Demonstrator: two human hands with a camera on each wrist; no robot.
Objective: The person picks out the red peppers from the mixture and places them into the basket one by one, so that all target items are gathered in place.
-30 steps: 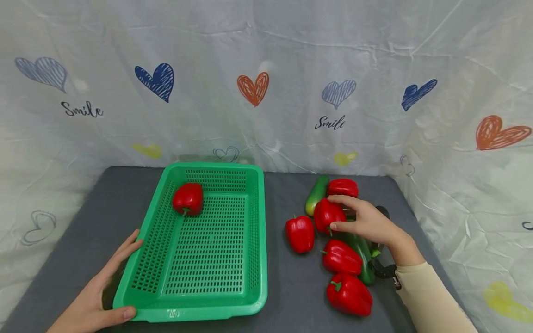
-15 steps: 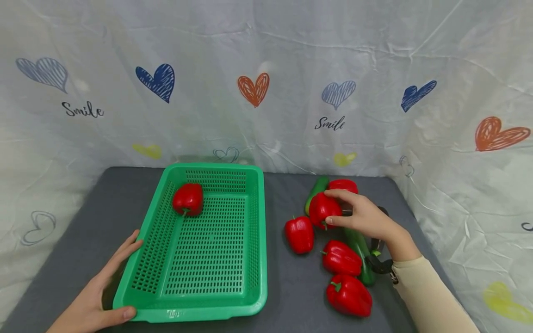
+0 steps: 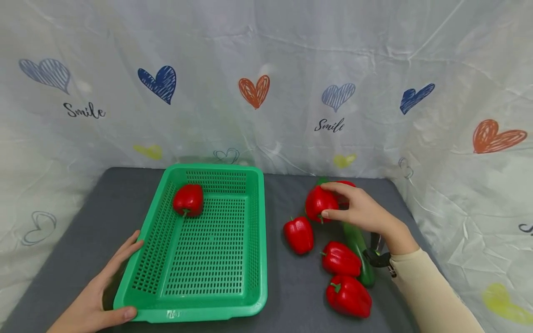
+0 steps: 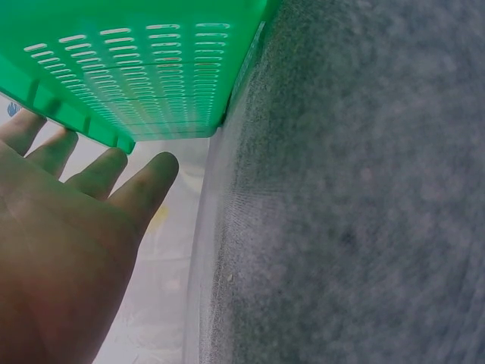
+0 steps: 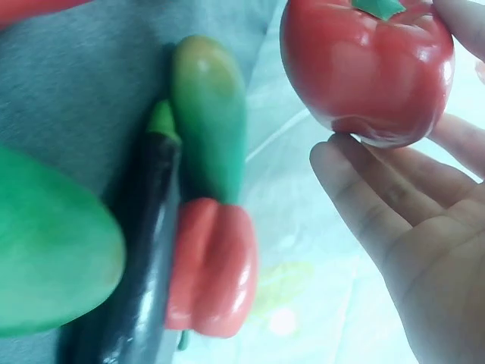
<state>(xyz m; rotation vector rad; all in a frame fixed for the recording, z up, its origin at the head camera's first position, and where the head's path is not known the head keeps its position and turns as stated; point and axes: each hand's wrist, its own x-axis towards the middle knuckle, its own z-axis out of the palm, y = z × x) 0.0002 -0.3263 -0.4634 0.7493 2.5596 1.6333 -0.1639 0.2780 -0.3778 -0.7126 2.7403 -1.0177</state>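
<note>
My right hand [image 3: 368, 210] pinches a red bell pepper [image 3: 319, 203] between thumb and fingers, raised above the pile on the right. In the right wrist view this pepper shows its green stem at the top, with fingertips beneath it. My left hand [image 3: 97, 289] rests against the near left corner of a green plastic basket [image 3: 260, 259], its fingers extended along the outer side and its thumb on the front rim. The left wrist view shows straight fingers touching the rim. Inside the basket, at the far left, lies another red bell pepper [image 3: 188, 200].
Several red bell peppers lie on the right, among them a front one [image 3: 349, 296] and a left one [image 3: 299, 235]. A dark eggplant [image 5: 148, 250] lies between two green cucumber-like vegetables [image 5: 208, 106]. A white curtain with hearts [image 3: 254, 41] closes off the grey table's [image 3: 287, 296] back.
My right hand has lifted the bell pepper and carried it slightly left and toward the back. The left hand and basket have stayed in place.
</note>
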